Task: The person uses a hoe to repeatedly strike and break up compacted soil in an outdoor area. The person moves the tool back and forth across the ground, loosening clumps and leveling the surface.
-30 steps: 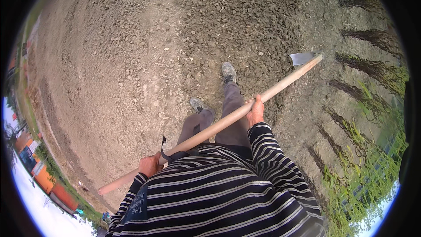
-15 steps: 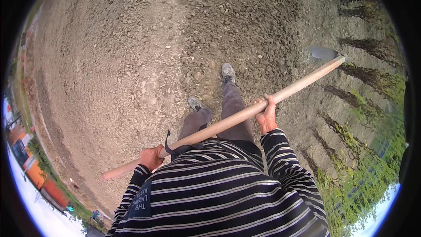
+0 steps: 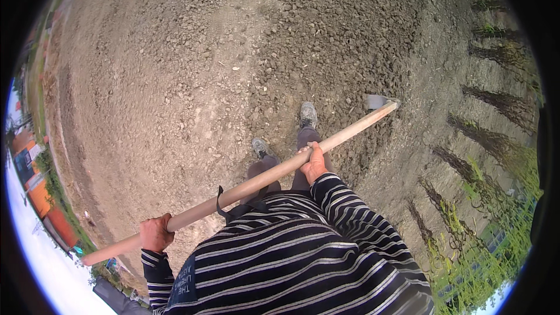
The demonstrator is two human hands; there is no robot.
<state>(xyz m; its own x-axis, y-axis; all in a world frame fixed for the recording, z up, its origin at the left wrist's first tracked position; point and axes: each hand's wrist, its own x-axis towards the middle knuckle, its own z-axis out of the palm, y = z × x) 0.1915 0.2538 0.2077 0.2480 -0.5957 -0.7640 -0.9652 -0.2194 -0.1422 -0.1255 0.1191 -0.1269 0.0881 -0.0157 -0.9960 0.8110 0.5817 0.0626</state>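
A hoe with a long pale wooden handle [image 3: 239,189] slants across in front of my body, from lower left to upper right. Its grey metal blade [image 3: 376,101] is at the far right end, over or at the edge of the dark loosened soil; whether it touches the ground I cannot tell. My left hand [image 3: 156,234] is wrapped round the handle near its butt end. Farther up the shaft, my right hand [image 3: 314,162] grips it about midway, with the thumb lying along the wood.
My shoes [image 3: 308,115] stand on clumpy dark soil [image 3: 332,41], bordered on the left by paler packed ground [image 3: 192,81]. A row of plants with dark stems and green leaves [image 3: 490,245] runs along the right. Orange-walled buildings [image 3: 41,195] show at the far left.
The hoe has been drawn leftward and its blade is lower, from near the plants to the loosened soil. Both hands moved left with the handle, the left one also down.
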